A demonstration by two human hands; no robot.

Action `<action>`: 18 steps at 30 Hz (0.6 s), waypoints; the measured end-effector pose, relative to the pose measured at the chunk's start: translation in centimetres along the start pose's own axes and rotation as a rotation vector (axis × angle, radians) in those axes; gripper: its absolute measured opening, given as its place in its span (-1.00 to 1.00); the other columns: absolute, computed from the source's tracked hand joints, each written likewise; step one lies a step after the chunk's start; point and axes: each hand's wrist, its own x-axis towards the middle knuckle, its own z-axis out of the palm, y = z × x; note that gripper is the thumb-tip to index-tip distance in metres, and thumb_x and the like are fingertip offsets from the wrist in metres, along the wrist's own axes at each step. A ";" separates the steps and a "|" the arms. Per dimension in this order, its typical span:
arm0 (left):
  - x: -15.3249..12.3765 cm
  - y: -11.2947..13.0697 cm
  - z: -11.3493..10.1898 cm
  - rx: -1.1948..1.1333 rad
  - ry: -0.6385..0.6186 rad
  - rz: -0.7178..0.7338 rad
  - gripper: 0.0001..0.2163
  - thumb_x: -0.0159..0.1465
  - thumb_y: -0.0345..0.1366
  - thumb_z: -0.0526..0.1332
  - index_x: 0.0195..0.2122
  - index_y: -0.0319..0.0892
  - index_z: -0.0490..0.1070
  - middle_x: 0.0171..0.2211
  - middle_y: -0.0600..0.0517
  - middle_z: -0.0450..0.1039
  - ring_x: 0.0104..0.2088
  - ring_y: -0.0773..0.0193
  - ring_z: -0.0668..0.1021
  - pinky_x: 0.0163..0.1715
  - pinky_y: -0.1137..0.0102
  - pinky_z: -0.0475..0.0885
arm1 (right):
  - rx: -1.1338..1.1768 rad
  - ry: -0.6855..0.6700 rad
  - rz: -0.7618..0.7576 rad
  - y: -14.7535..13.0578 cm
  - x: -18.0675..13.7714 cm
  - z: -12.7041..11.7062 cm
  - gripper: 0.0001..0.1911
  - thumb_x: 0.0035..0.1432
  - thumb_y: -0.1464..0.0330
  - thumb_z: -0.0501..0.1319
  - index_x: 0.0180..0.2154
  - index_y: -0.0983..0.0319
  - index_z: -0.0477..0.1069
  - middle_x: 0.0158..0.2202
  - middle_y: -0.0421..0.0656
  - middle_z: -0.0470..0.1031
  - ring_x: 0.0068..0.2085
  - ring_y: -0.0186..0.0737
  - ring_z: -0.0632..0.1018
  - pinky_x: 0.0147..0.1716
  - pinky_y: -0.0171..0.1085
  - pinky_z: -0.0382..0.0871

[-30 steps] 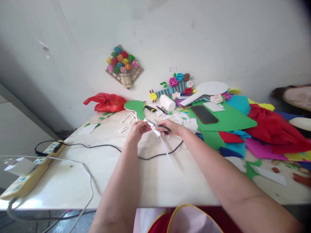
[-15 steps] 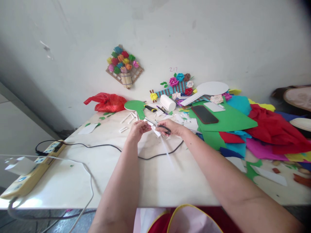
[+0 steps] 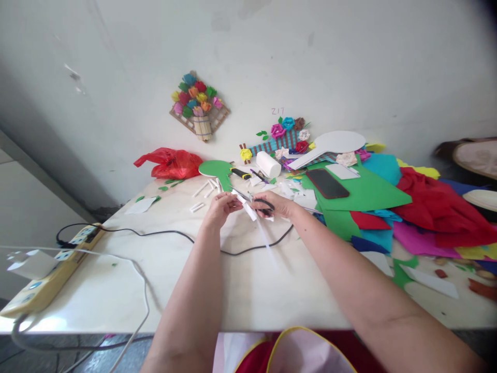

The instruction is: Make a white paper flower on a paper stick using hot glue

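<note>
My right hand (image 3: 272,203) is wrapped round the black handles of a pair of scissors (image 3: 265,205), whose blades point left and away from me. Pinched in the fingers of my left hand (image 3: 222,207) is a small white paper piece (image 3: 247,207), with the scissor blades against it. A pale translucent stick (image 3: 267,238) slants down toward me below the hands. White rolled paper sticks (image 3: 201,188) lie beyond my left hand, near a green paddle-shaped piece (image 3: 216,169).
A yellow-black cutter (image 3: 240,173), white roll (image 3: 268,165) and paper scraps lie behind the hands. To the right are a phone (image 3: 327,183), green sheets (image 3: 373,192) and red cloth (image 3: 438,207). Cables and a power strip (image 3: 58,269) occupy the left; a red bag (image 3: 174,163) sits behind.
The scissor handles look wider apart than before, and the white paper piece has shifted slightly between the hands. Both arms stay nearly where they were.
</note>
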 end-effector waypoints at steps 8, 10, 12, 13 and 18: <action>-0.1 -0.1 0.3 -0.022 -0.021 0.016 -0.86 -0.10 -0.35 0.29 -0.57 -0.27 0.34 -0.64 0.00 0.44 -0.57 0.32 0.49 -0.41 0.35 0.44 | -0.003 0.002 0.024 -0.1 0.1 0.2 -0.70 0.02 0.15 0.16 -0.50 0.28 0.28 -0.72 -0.30 0.28 -0.72 -0.46 0.28 -0.77 -0.46 0.04; -0.1 -0.1 0.3 -0.025 -0.018 0.017 -0.86 -0.11 -0.35 0.29 -0.57 -0.27 0.34 -0.64 0.01 0.44 -0.57 0.32 0.49 -0.41 0.34 0.44 | 0.004 0.007 0.009 0.0 0.2 0.2 -0.69 0.02 0.15 0.16 -0.51 0.28 0.27 -0.71 -0.30 0.28 -0.71 -0.47 0.28 -0.78 -0.46 0.03; -0.1 -0.1 0.3 -0.030 -0.020 0.018 -0.86 -0.11 -0.36 0.30 -0.57 -0.27 0.34 -0.64 0.01 0.44 -0.57 0.32 0.49 -0.40 0.33 0.44 | 0.010 0.008 -0.004 0.1 0.3 0.2 -0.68 0.02 0.15 0.16 -0.53 0.28 0.27 -0.72 -0.30 0.28 -0.72 -0.48 0.27 -0.78 -0.46 0.02; -0.1 -0.1 0.3 -0.032 -0.020 0.019 -0.85 -0.12 -0.36 0.30 -0.57 -0.26 0.34 -0.64 0.01 0.44 -0.57 0.32 0.49 -0.40 0.33 0.44 | 0.013 0.008 -0.007 0.1 0.3 0.2 -0.68 0.02 0.15 0.15 -0.53 0.28 0.27 -0.72 -0.30 0.28 -0.73 -0.48 0.26 -0.78 -0.46 0.02; 0.0 -0.2 0.2 -0.036 -0.018 0.019 -0.85 -0.11 -0.36 0.30 -0.56 -0.26 0.34 -0.63 0.01 0.44 -0.57 0.32 0.49 -0.39 0.33 0.44 | 0.030 0.009 0.002 0.2 0.4 0.2 -0.68 0.01 0.14 0.17 -0.53 0.28 0.27 -0.72 -0.31 0.27 -0.73 -0.49 0.26 -0.79 -0.46 0.02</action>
